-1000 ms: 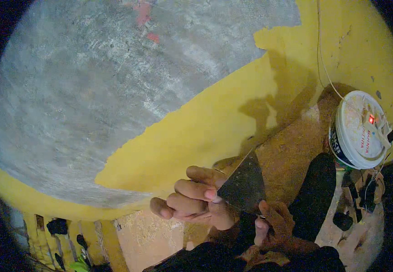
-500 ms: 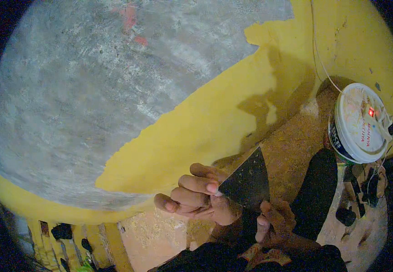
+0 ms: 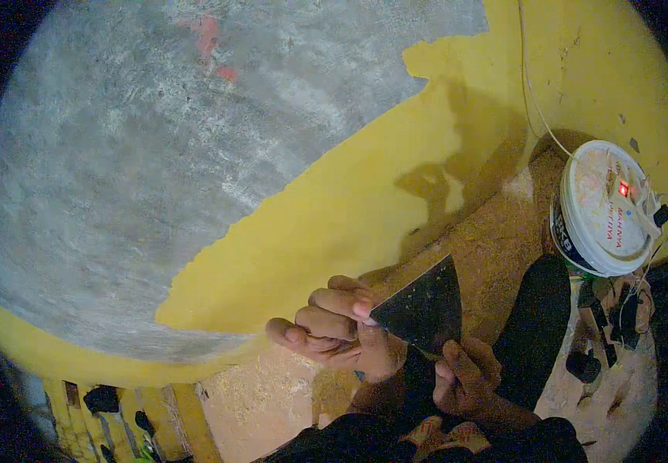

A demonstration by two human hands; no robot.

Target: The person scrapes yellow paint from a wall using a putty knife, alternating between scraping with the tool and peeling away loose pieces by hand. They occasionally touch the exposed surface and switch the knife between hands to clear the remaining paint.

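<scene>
A dark, flat scraper blade (image 3: 424,307), roughly triangular, is held between my two hands above the floor. My left hand (image 3: 339,328) has its fingers curled, with the thumb and a fingertip at the blade's left corner. Lower down and to the right, my right hand (image 3: 467,378) pinches the narrow end of the blade. Any handle is hidden by that hand. Beyond the hands is a wall with grey bare patches (image 3: 149,170) and yellow paint (image 3: 334,224).
A white-lidded bucket (image 3: 608,208) stands at the right, with a power strip showing a red light and a cable (image 3: 534,92) running up the wall. Dark objects (image 3: 585,366) lie on the floor below it. Yellow slats (image 3: 126,420) are at the lower left.
The view has shifted slightly. The blade is turned a little, and my right hand's fingers have closed in around its narrow end.
</scene>
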